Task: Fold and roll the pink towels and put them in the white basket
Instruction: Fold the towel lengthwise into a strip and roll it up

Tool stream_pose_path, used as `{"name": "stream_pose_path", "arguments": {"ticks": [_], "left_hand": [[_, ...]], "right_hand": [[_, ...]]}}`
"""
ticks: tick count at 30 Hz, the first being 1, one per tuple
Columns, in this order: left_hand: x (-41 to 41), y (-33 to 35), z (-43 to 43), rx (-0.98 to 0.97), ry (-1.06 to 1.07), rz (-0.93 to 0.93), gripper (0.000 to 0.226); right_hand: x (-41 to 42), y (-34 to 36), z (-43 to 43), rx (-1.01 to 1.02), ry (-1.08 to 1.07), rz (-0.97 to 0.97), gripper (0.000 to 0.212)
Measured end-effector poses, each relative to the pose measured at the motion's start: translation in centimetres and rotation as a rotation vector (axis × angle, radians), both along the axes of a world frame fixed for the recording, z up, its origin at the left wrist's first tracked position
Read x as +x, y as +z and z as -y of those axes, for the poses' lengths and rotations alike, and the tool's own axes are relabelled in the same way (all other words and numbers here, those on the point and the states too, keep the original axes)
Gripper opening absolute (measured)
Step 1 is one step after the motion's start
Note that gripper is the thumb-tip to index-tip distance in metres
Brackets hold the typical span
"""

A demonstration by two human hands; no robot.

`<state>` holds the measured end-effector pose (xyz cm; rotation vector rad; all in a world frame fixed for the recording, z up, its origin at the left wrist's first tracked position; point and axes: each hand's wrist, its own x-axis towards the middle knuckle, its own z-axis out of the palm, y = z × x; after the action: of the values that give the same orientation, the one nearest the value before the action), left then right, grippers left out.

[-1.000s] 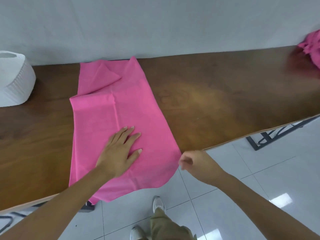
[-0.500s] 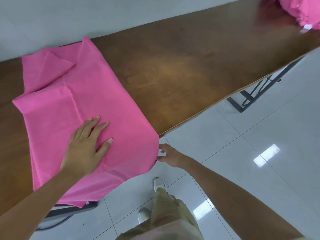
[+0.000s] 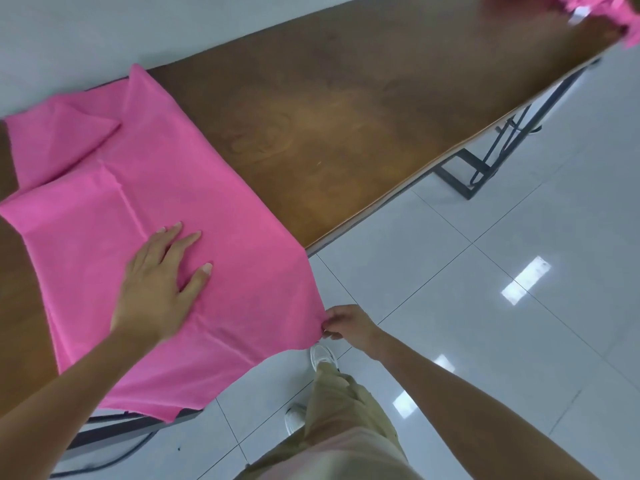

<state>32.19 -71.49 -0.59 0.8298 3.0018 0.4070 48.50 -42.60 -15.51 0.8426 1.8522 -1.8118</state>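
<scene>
Towel (image 3: 194, 202) lies spread on the table (image 3: 346, 116), its near edge hanging over the front. Your left hand (image 3: 162, 285) stays flat on it, fingers spread, pinning it. Your right hand (image 3: 346, 323), a second ago level with the table edge, now pinches the hanging corner below it. That likely sets up the next fold. The basket is out of view now.

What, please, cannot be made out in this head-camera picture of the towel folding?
The white basket: outside the head view altogether.
The pink pile: head view, cut by the top-right corner, blurred; count unclear.
Grip of the right hand: head view, fingertips hidden behind the pink towel corner.
The table under that towel: head view, covered by cloth and left hand.
</scene>
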Motion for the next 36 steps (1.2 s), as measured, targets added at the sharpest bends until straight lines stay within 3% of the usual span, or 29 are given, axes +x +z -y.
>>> {"name": "stream_pose_path", "arguments": {"ticks": [5,13,16,22,29,36], "left_hand": [[0.0,-0.1,0.1,0.01,0.0,-0.002,0.071],[0.0,-0.1,0.3,0.017,-0.018,-0.002,0.071],[0.0,-0.1,0.2,0.022,-0.019,-0.003,0.071],[-0.2,-0.4,0.4,0.035,-0.03,-0.009,0.071],[-0.2,-0.4,0.3,0.042,-0.032,-0.016,0.07],[-0.2,-0.4,0.4,0.055,-0.024,0.004,0.071]], "right_hand": [[2.2,-0.1,0.4,-0.293,-0.33,-0.036,0.023],[4.9,0.9,1.2,-0.591,-0.582,-0.047,0.031],[5.8,0.8,1.3,-0.576,-0.534,-0.066,0.031],[7.0,0.4,1.3,-0.353,-0.393,-0.138,0.022],[6.9,0.5,2.3,-0.457,-0.547,-0.124,0.022],[5.0,2.0,2.7,-0.389,-0.737,0.007,0.029]]}}
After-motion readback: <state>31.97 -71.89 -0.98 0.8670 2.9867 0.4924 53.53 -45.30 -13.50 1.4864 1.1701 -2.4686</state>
